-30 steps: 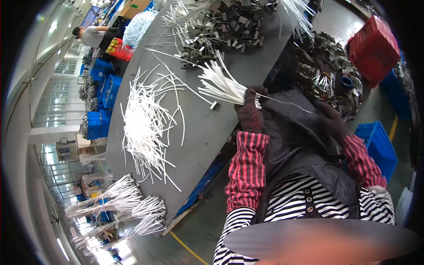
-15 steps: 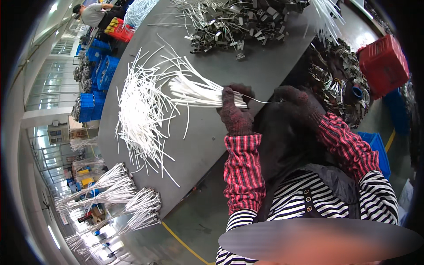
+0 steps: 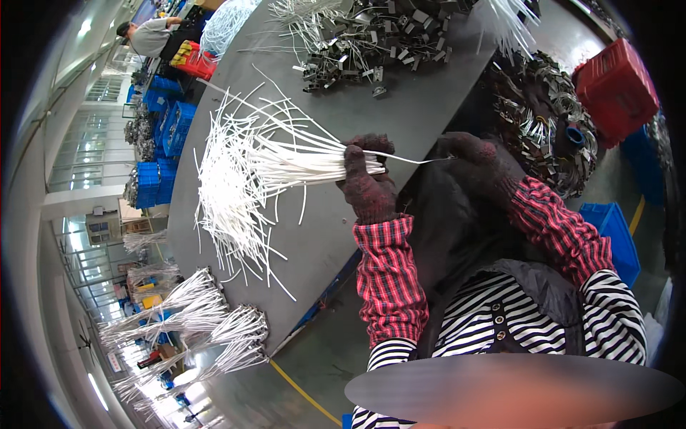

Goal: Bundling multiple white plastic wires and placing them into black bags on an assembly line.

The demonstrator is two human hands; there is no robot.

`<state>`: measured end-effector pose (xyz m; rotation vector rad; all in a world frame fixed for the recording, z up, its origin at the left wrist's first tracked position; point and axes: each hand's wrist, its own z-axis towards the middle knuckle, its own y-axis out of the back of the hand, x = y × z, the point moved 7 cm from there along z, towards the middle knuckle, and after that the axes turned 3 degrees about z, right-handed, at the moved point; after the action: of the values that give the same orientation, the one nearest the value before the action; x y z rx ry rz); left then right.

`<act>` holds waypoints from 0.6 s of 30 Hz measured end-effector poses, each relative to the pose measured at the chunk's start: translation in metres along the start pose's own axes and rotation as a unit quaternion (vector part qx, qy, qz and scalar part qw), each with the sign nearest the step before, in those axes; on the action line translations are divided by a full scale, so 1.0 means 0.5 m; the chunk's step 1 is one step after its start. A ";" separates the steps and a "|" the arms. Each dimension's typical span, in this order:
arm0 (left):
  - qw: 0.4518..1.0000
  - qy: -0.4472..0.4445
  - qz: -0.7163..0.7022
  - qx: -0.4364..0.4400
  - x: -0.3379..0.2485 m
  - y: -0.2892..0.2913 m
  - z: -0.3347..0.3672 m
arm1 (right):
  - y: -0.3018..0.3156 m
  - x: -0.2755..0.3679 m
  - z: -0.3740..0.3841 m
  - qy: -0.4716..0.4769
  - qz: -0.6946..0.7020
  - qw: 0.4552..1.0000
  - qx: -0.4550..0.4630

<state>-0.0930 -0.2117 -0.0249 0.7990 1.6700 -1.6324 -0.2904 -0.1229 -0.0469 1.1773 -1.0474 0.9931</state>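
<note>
My left hand (image 3: 368, 186), in a dark knitted glove, is closed around a bundle of thin white sleeves (image 3: 307, 166). Their short ends stick out past its fingers, and their long ends fan leftward over a loose pile of white sleeves (image 3: 232, 193) on the grey table. My right hand (image 3: 482, 164), gloved alike, pinches the end of a thin wire (image 3: 432, 161) that stretches across from the left hand. Part of that strand near the left hand looks thicker and white, like a sleeve around the wire. The right fingertips partly hide the wire's tip.
A heap of small metal parts with wires (image 3: 379, 50) lies at the table's far side. Tied white wire bundles (image 3: 236, 332) sit at the left edge. To the right are coiled parts (image 3: 547, 129), a red crate (image 3: 616, 91) and a blue crate (image 3: 611, 239). Another person (image 3: 151, 39) is far left.
My left hand and its bundle have shifted slightly left. Thicker white strand now reaches farther from the left hand toward the right, where mostly thin wire showed before.
</note>
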 end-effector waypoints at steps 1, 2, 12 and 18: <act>1.000 0.015 0.017 0.000 0.005 0.000 -0.007 | -0.010 0.002 0.005 0.007 0.032 0.999 0.004; 0.999 0.018 0.032 -0.008 0.005 0.003 -0.011 | -0.018 0.002 0.011 0.015 0.065 0.998 0.008; 0.998 0.044 0.039 -0.028 0.013 0.014 -0.011 | -0.087 -0.001 0.060 0.075 0.037 0.996 -0.028; 0.922 0.010 0.352 -0.161 -0.071 0.144 0.062 | -0.107 0.009 0.214 0.212 -0.247 0.945 -0.032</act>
<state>-0.0129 -0.2396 -0.0393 1.0810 1.3748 -0.8307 -0.2485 -0.2353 -0.0457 1.0392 -0.4071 0.7564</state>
